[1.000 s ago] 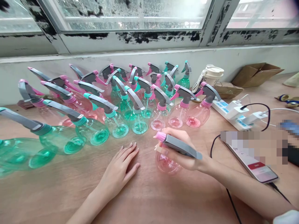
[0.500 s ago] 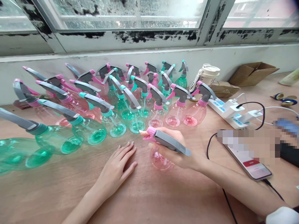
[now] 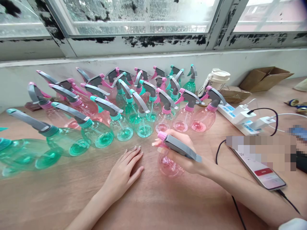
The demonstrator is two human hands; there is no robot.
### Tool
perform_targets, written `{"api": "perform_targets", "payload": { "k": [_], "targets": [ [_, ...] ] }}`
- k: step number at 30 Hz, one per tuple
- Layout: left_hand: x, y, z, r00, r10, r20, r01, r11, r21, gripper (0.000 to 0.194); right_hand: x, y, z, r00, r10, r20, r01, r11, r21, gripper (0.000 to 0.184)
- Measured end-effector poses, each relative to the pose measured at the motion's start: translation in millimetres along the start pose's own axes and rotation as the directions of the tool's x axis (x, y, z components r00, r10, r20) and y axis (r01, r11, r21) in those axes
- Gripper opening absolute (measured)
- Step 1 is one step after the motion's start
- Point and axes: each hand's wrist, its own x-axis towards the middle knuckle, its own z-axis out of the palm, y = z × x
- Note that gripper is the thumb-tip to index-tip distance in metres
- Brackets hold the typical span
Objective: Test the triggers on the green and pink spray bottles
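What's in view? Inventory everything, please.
held spray bottle: 1, pink-grey, front centre
green spray bottles: many, green, left/centre
other pink spray bottles: many, pink, left/centre
cup: 1, white, back right
cardboard: count unclear, brown, back right
power strip: 1, white-blue, right
adapters: 2, white, on power strip
phone: 1, pale, right
cables: several, black/white, right
small items: count unclear, blue/black, far right
table: 1, brown, below
windows: several, grey-framed, back
left hand: 1, bare, on table
right hand: 1, bare, around held spray bottle

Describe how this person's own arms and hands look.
The left hand and right hand are ungloved, with no rings showing. The left forearm and right forearm are bare; white cloth, probably a sleeve, shows beside the right.
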Motion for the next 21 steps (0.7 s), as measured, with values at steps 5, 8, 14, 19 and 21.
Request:
{"api": "perform_targets", "payload": {
  "k": [5, 8, 14, 19, 21],
  "targets": [
    [-1.1, -0.6, 0.9, 1.000, 0.005, -0.003, -0.005, 1.000, 0.005, 0.046, -2.9, -0.6, 2.3, 1.000, 0.015, -0.008, -0.014, 1.000, 0.025, 0.017],
    [-1.2, -0.5, 1.2, 1.000, 0.004, 0.002, -0.004, 1.000, 0.003, 0.046, -3.6, -1.4, 3.7, 1.000, 0.012, -0.012, -0.011, 1.000, 0.022, 0.016],
    [-0.3, -0.9, 1.2, 1.000, -0.001, -0.014, 0.001, 1.000, -0.011, 0.046, -1.2, -1.3, 2.4, 1.000, -0.005, -0.014, 0.005, 1.000, -0.017, 0.007],
    [0.0, -1.5, 1.1, 1.000, 0.001, -0.014, -0.002, 1.000, -0.007, 0.045, -2.0, 1.8, -0.7, 1.000, -0.004, -0.014, 0.003, 0.997, -0.081, 0.009],
    [0.0, -1.5, 0.9, 1.000, 0.001, -0.014, -0.001, 1.000, -0.008, 0.045, -2.3, 2.2, -1.4, 1.000, -0.008, -0.017, 0.007, 0.997, -0.082, 0.008]
  ]
}}
